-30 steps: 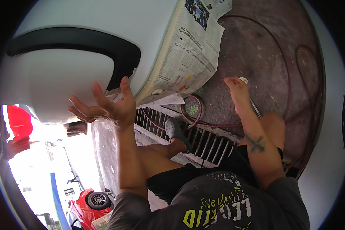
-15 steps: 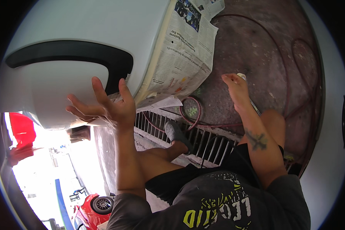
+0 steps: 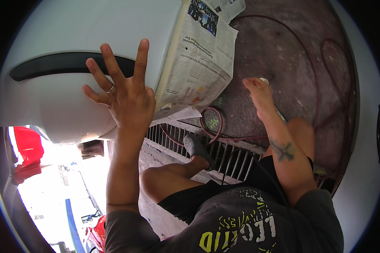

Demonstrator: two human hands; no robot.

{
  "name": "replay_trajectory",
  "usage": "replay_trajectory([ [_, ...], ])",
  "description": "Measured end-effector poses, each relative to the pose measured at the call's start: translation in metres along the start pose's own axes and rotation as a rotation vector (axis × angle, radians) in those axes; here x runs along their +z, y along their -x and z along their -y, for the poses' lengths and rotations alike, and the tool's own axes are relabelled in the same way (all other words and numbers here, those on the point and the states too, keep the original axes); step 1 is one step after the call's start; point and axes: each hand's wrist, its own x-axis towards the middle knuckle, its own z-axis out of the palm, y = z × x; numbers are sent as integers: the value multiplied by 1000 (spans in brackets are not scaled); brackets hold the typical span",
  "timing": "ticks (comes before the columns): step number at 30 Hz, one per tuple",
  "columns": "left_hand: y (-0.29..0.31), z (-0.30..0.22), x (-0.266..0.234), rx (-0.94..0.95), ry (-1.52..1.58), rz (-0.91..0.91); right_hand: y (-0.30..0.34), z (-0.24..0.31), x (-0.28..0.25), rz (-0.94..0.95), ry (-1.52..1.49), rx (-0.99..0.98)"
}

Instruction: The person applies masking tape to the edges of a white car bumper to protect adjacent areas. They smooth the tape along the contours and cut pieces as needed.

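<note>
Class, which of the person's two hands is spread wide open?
The left hand, in front of the black trim; the right hand, over the floor, looks bunched together.

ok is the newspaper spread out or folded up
Spread out: the newspaper forms a broad sheet beside the white panel, its print showing.

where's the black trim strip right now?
Head view, upper left: the black trim strip runs across the pale panel, its right end partly hidden behind the left hand with its spread fingers.
</note>
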Motion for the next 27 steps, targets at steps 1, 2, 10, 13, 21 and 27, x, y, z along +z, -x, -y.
replay_trajectory([
  [1,-3,-2,0,-17,-8,16,-3,-2,-2,22,-13,7],
  [2,-7,-5,0,-33,-17,30,-7,-1,-5,43,-29,12],
  [10,5,-1,1,-38,133,-52,-5,3,-1,51,-56,88],
  [13,15,11,-1,8,43,4,-5,3,2,55,-53,80],
  [21,47,36,0,76,-58,48,-7,4,-4,61,-72,53],
  [27,67,52,2,39,-74,56,-10,3,-10,35,-53,31],
])
